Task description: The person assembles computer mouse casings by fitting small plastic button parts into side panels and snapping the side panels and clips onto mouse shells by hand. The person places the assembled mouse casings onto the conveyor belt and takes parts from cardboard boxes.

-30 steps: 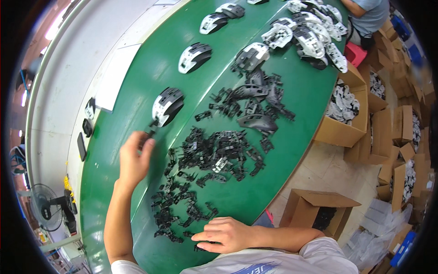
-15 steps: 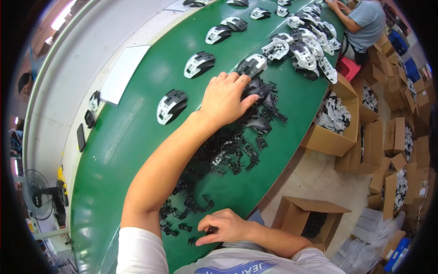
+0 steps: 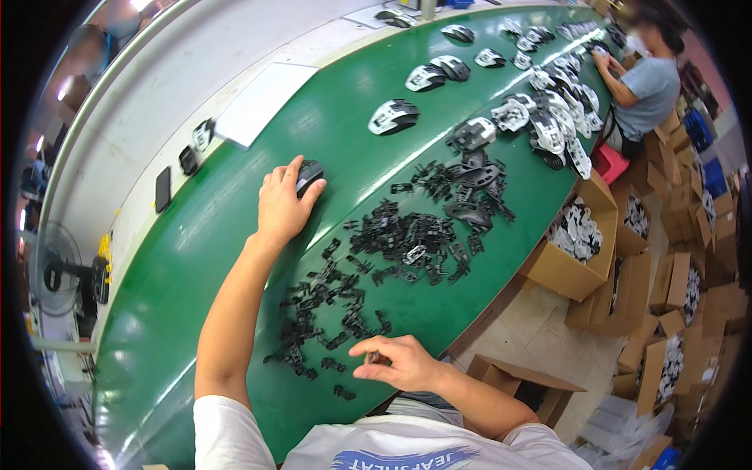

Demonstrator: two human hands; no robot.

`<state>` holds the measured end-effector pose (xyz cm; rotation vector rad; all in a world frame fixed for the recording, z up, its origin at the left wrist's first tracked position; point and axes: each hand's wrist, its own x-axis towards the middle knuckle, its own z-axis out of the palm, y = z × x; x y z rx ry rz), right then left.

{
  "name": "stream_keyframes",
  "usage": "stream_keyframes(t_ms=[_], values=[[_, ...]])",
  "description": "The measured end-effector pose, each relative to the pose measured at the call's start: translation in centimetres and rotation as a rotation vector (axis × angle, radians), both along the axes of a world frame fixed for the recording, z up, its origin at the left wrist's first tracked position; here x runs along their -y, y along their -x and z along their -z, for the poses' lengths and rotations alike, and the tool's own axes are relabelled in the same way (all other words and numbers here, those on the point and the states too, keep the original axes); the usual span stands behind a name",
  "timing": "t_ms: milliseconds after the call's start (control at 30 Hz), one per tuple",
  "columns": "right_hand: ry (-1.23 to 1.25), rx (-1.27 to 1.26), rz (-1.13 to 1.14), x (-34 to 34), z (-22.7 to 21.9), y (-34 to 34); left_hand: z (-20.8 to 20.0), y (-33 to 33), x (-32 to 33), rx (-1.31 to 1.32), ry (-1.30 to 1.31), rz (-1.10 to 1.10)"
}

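Observation:
My left hand [image 3: 283, 205] is closed over a computer mouse shell [image 3: 311, 174] on the green table. Fingers and thumb straddle it, hiding its left part; the dark part shows. Low in the view, at the table's near edge, my right hand [image 3: 403, 363] has its fingers curled toward the thumb. A small dark thing shows inside its curl, too hidden to name. Beside it lie small black plastic parts [image 3: 333, 364]. A larger heap of black parts [image 3: 407, 235] spreads between my hands and the far right. Another white-and-black mouse shell [image 3: 394, 117] stands beyond my left hand.
More mouse shells [image 3: 448, 69] stand farther along the table. White shell pieces [image 3: 552, 129] are piled at the right. A white board [image 3: 266, 103] and a phone [image 3: 163, 189] lie on the left. Cardboard boxes [image 3: 576, 262] line the right side; a person [image 3: 648, 86] sits far right.
My left hand has left the black parts and moved left onto the nearest mouse shell. My right hand stays near the table edge, fingers still curled. The view has shifted.

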<state>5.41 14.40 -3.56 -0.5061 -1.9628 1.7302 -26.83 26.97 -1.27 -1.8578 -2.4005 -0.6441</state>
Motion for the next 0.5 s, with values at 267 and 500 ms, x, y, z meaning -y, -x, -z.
stream_keyframes(t_ms=[267, 500], values=[[-0.075, -0.041, 0.191, 1.3, -0.3, 0.7, -5.1, 1.8, 16.1, 1.975, -0.374, -0.056], [-0.354, -0.247, -0.101, 1.0, -7.4, 12.5, -6.2, -0.3, 27.3, 2.296, -0.696, 0.126]])
